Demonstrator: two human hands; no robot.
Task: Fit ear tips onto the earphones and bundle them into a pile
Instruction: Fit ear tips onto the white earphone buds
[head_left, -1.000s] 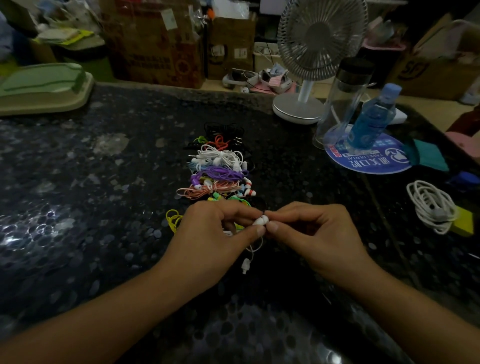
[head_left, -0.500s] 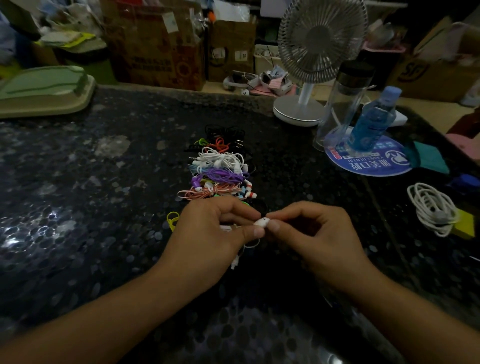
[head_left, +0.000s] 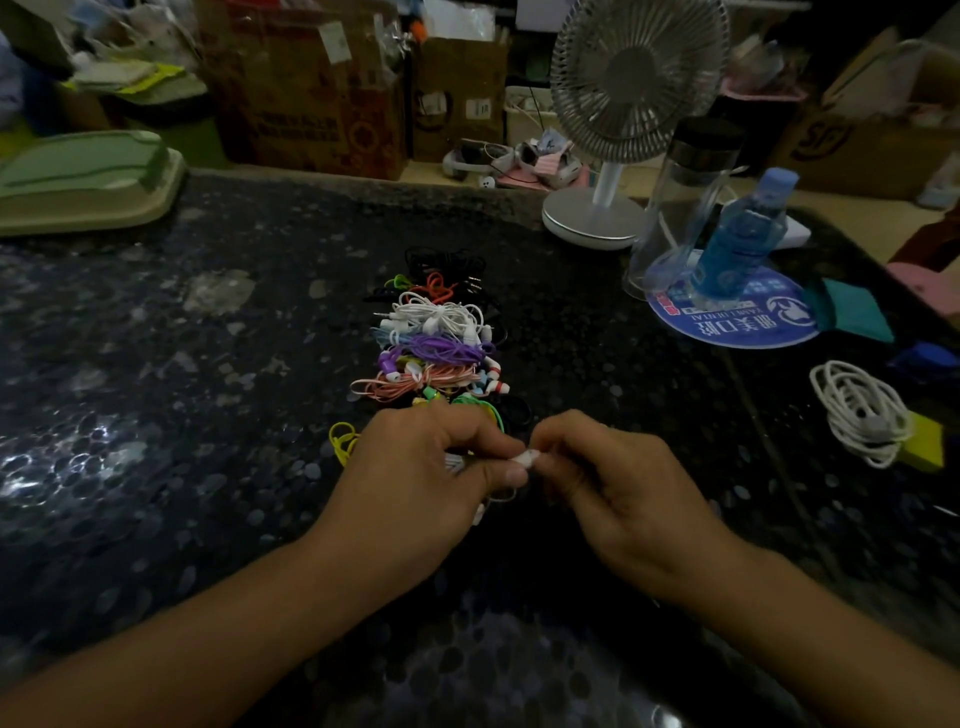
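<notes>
A small white earbud (head_left: 525, 459) is pinched between the fingertips of my left hand (head_left: 415, 483) and my right hand (head_left: 618, 493), low over the dark countertop. Its thin white cable hangs under my left hand, and a second white earbud (head_left: 478, 514) peeks out below the thumb. Just beyond my hands lies a row of bundled earphones (head_left: 434, 338) in black, orange, white, purple, pink and green. A yellow earphone cable (head_left: 343, 441) sticks out to the left of my left hand. The ear tip itself is too small to make out.
A white desk fan (head_left: 623, 104) stands at the back right, beside a clear tumbler (head_left: 680, 208) and a blue bottle (head_left: 737, 239) on a round blue mat (head_left: 737, 317). A coiled white cable (head_left: 857, 410) lies far right. A green tray (head_left: 83, 182) sits back left.
Both hands have stayed together on the white earbud. The dangling second earbud has risen closer under my left hand, and the fingers have shifted slightly on the bud.
</notes>
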